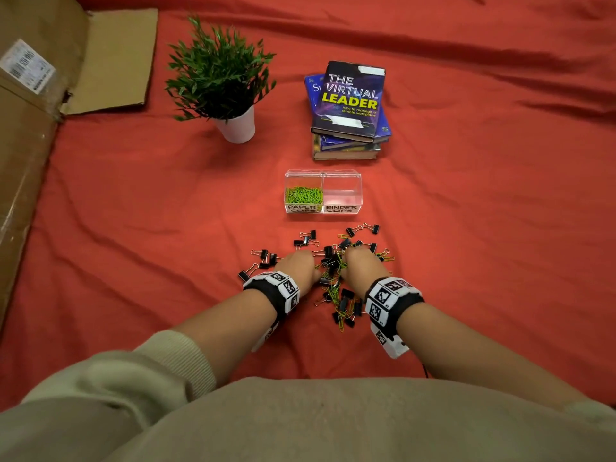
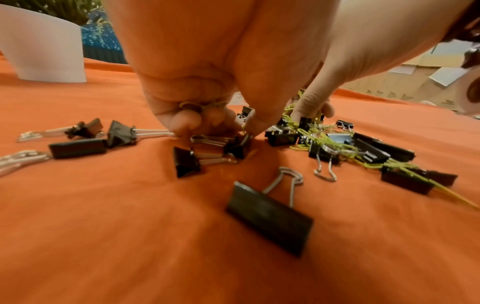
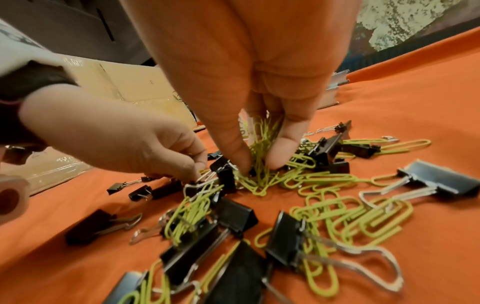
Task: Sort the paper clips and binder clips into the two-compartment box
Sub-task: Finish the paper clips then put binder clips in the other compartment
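A clear two-compartment box (image 1: 322,210) stands on the red cloth. Its left side, labelled PAPER CLIPS, holds green paper clips (image 1: 302,195). The right side, labelled BINDER CLIPS, looks bare. In front of it lies a mixed pile of black binder clips (image 1: 328,253) and green paper clips (image 1: 333,291). Both hands are down in the pile. My left hand (image 2: 221,127) has its fingers curled around a few green paper clips (image 2: 205,105), with its fingertips on the clips below. My right hand (image 3: 259,164) pinches a bunch of green paper clips (image 3: 262,142) between thumb and fingers.
A potted plant (image 1: 221,78) in a white pot stands at the back left. A stack of books (image 1: 348,108) sits behind the box. A large cardboard carton (image 1: 36,105) lines the left edge. Stray binder clips (image 1: 258,261) lie left of the pile.
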`<state>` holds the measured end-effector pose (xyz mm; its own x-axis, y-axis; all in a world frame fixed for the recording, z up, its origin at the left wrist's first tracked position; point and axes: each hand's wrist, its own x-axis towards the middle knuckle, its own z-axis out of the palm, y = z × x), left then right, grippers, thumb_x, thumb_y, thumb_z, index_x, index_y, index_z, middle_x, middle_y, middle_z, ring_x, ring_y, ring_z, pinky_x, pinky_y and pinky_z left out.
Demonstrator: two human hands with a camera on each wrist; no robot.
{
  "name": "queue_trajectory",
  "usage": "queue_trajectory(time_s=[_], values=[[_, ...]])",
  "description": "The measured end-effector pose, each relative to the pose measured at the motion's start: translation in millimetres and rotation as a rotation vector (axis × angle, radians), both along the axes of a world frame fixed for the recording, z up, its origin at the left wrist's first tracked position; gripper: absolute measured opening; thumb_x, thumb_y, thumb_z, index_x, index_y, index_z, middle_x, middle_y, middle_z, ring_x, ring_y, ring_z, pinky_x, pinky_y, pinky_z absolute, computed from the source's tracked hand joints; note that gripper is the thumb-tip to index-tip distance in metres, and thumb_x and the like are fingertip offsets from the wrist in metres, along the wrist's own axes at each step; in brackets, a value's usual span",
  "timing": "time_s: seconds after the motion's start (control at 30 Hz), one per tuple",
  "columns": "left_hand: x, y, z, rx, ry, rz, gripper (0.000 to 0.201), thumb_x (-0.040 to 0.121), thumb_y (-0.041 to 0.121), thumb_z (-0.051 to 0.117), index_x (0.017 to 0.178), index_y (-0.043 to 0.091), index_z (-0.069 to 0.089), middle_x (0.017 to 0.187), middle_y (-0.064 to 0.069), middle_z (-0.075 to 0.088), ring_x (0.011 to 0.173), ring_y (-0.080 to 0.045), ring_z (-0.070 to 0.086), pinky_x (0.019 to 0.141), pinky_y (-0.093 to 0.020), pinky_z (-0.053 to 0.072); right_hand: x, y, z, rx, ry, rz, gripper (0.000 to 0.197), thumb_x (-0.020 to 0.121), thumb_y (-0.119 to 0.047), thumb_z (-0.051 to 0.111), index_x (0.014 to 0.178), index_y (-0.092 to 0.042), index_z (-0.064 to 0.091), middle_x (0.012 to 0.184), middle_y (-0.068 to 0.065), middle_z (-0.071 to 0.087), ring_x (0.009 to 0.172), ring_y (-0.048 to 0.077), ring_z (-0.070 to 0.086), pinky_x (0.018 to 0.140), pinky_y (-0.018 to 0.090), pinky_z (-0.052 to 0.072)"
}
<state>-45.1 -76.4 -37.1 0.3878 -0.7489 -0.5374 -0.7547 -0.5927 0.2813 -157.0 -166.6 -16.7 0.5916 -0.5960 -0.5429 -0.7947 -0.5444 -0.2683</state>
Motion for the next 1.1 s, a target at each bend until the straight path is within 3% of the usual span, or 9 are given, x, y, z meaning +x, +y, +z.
queue_trajectory(time_s=[0.1, 0.3, 0.4, 0.53, 0.67, 0.87, 0.97, 1.03, 1.1], values=[[4, 5, -1, -0.013, 0.077, 0.021, 0.033, 0.09, 0.026, 0.055, 0.111, 0.001, 0.05, 0.114, -0.02, 0.059, 0.105, -0.037, 0.057, 0.085, -0.04, 0.045, 1, -2, 5, 0.028, 0.027, 0.01, 0.023, 0.088, -0.014, 0.057, 0.107, 0.0, 0.057, 0.112, 0.017, 0.058, 0.101, 0.031, 0.059, 0.083, 0.035, 0.049], [14, 17, 7, -0.143, 0.217, 0.109, 0.012, 0.089, 0.016, 0.053, 0.096, 0.007, 0.048, 0.099, -0.017, 0.06, 0.086, -0.031, 0.055, 0.073, -0.035, 0.042, -3, -27, 26, 0.234, -0.161, -0.163, 0.014, 0.085, -0.017, 0.062, 0.073, -0.011, 0.063, 0.071, 0.004, 0.065, 0.063, 0.017, 0.061, 0.059, 0.031, 0.055], [19, 20, 3, -0.184, 0.269, 0.209, 0.009, 0.087, 0.014, 0.053, 0.089, 0.014, 0.044, 0.085, -0.008, 0.057, 0.074, -0.023, 0.051, 0.067, -0.033, 0.042, 7, -47, 50, 0.332, -0.163, -0.149, 0.014, 0.086, -0.021, 0.062, 0.082, -0.008, 0.066, 0.072, 0.001, 0.066, 0.056, 0.01, 0.059, 0.047, 0.019, 0.045], [25, 23, 1, -0.259, 0.418, 0.37, 0.01, 0.088, 0.01, 0.052, 0.093, 0.018, 0.051, 0.071, 0.004, 0.05, 0.06, -0.014, 0.045, 0.059, -0.027, 0.041, 32, -67, 76, 0.398, -0.167, -0.054, 0.013, 0.085, -0.02, 0.064, 0.082, -0.008, 0.067, 0.072, 0.002, 0.069, 0.055, 0.009, 0.06, 0.06, 0.022, 0.049], [33, 19, 4, -0.321, 0.625, 0.533, 0.027, 0.092, 0.01, 0.04, 0.088, 0.025, 0.062, 0.061, 0.0, 0.047, 0.044, -0.012, 0.032, 0.042, -0.021, 0.025, 56, -68, 86, 0.413, -0.159, 0.018, 0.012, 0.083, -0.019, 0.065, 0.077, -0.009, 0.067, 0.067, 0.001, 0.07, 0.055, 0.011, 0.062, 0.051, 0.017, 0.045], [48, 4, 28, -0.353, 0.873, 0.742, 0.033, 0.091, 0.006, 0.028, 0.069, 0.014, 0.052, 0.061, -0.002, 0.045, 0.05, -0.012, 0.039, 0.043, -0.02, 0.029, 69, -58, 72, 0.455, -0.21, -0.053, 0.013, 0.082, -0.015, 0.065, 0.078, -0.003, 0.068, 0.074, 0.011, 0.072, 0.056, 0.015, 0.064, 0.07, 0.041, 0.054], [51, 1, 30, -0.334, 0.935, 0.763, 0.035, 0.098, 0.024, 0.034, 0.072, 0.014, 0.054, 0.058, 0.002, 0.039, 0.05, -0.011, 0.034, 0.045, -0.022, 0.028, 68, -52, 65, 0.452, -0.246, -0.079, 0.014, 0.084, -0.017, 0.064, 0.073, -0.01, 0.067, 0.071, 0.007, 0.069, 0.057, 0.016, 0.065, 0.055, 0.028, 0.048], [51, 1, 28, -0.307, 0.971, 0.755, 0.041, 0.098, 0.042, 0.038, 0.078, 0.014, 0.061, 0.053, 0.007, 0.036, 0.047, -0.008, 0.032, 0.044, -0.021, 0.028, 66, -49, 59, 0.453, -0.271, -0.095, 0.016, 0.084, -0.019, 0.063, 0.069, -0.016, 0.065, 0.072, 0.008, 0.07, 0.06, 0.018, 0.066, 0.06, 0.033, 0.05], [49, 3, 27, -0.306, 1.015, 0.74, 0.035, 0.096, 0.042, 0.047, 0.087, 0.014, 0.066, 0.05, 0.012, 0.035, 0.044, -0.005, 0.03, 0.043, -0.02, 0.026, 63, -47, 55, 0.453, -0.28, -0.111, 0.016, 0.084, -0.02, 0.063, 0.068, -0.017, 0.064, 0.073, 0.009, 0.069, 0.063, 0.021, 0.068, 0.061, 0.035, 0.05]])
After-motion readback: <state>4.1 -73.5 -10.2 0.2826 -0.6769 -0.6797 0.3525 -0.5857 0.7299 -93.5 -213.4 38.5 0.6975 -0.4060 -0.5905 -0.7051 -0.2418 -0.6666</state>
